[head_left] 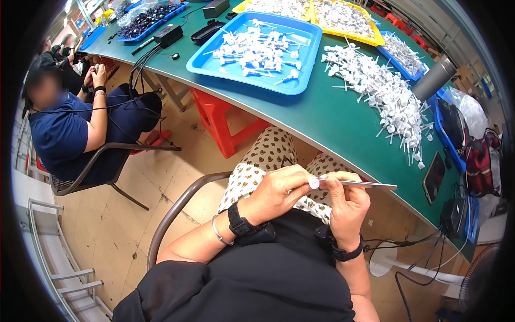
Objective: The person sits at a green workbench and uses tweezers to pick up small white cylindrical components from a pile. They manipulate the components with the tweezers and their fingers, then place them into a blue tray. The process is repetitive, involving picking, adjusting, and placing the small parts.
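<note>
Over my lap, my left hand [274, 194] pinches a small white plastic part [314, 184] with a round end. My right hand [347, 208] is closed around a slim, flat metal tool [375, 185], whose far end sticks out to the right. The tool's other end meets the white part between my fingertips; the exact contact is hidden. In front of me, a blue tray [201, 65] carries several loose white parts with thin stems [257, 48]. To its right, a long heap of similar white parts [375, 86] lies on the green table [327, 121].
Yellow trays [375, 36] of white pieces stand at the back. On the right are a grey cylinder [434, 78], a phone [433, 177] and a black box with cables [454, 214]. A red stool [220, 121] sits under the table; a seated person [70, 123] is at left.
</note>
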Demonstrator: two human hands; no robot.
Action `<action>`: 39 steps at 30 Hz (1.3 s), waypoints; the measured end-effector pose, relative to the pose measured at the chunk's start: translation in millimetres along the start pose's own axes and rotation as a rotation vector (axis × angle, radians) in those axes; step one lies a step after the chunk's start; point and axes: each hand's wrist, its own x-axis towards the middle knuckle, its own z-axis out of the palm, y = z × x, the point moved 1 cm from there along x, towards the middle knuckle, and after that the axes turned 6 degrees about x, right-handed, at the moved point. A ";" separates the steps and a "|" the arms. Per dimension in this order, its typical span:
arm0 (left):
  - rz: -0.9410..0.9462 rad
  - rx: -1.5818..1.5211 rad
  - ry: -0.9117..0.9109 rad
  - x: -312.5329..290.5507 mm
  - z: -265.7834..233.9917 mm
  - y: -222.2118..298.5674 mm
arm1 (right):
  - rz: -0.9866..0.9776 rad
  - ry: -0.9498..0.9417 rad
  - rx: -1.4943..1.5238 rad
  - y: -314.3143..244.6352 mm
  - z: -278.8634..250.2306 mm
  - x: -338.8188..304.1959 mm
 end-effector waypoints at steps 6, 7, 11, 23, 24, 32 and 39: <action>-0.007 -0.011 -0.010 -0.5 0.2 1.2 | -0.031 -0.009 -0.071 0.7 -1.3 0.3; -0.014 -0.020 -0.013 -0.9 0.8 1.2 | -0.051 -0.017 -0.102 1.7 -2.2 0.3; -0.012 -0.037 -0.008 -1.3 3.2 0.9 | -0.104 -0.054 -0.164 0.9 -4.3 1.8; 0.014 -0.040 -0.035 -1.1 2.1 -0.7 | -0.130 -0.132 -0.334 -10.2 -4.0 4.0; 0.016 -0.033 -0.038 -1.0 2.0 -1.0 | -0.075 -0.126 -0.294 -9.6 -4.8 4.3; -0.063 -0.125 -0.023 -2.9 0.6 -5.2 | 0.101 -0.023 0.087 -10.1 -3.6 5.2; -0.087 -0.158 -0.023 -5.3 0.4 -6.9 | 0.034 -0.032 0.078 -8.7 -1.2 2.5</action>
